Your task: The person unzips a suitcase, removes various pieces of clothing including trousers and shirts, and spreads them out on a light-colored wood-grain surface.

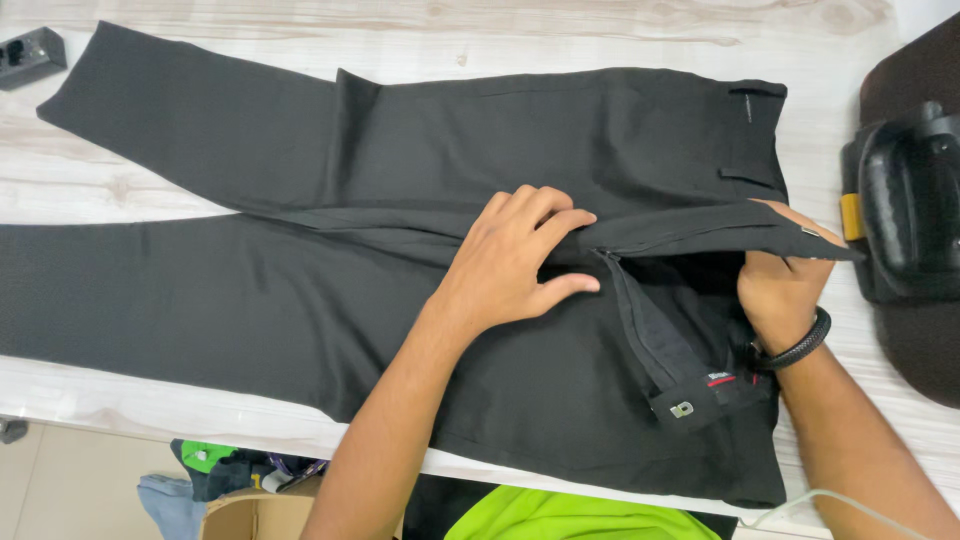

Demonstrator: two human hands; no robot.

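on the pale wooden table (560, 30), a pair of black trousers (300, 290) lies flat, with the legs going out to 9 o'clock and the waist at 3 o'clock. the two legs are spread a little apart at the far left. the fly is open, and the inside of the waistband shows, with a small metal hook (682, 409) and a little red and white tag (722, 379) at about 5 o'clock.

the left hand (510, 265) lies near the middle of the trousers. its fingers are bent, and they press and pinch the cloth right at the bottom of the open fly. the right hand (775, 290) is at 3 o'clock. it is closed on the top flap of the waistband and pulls it tight toward the right edge. a black band (800, 348) sits on that wrist.

the trousers look laid out and mostly smooth, but they are not folded yet. the fly is not closed, and the legs are not stacked on each other.

a black iron (905, 200) rests on a dark brown pad (920, 350) at 3 o'clock, just beside the waist. a small black box (30, 55) sits at 10 o'clock. below the table, at 6 o'clock, are a cardboard box (250, 515) and a bright green cloth (560, 520).
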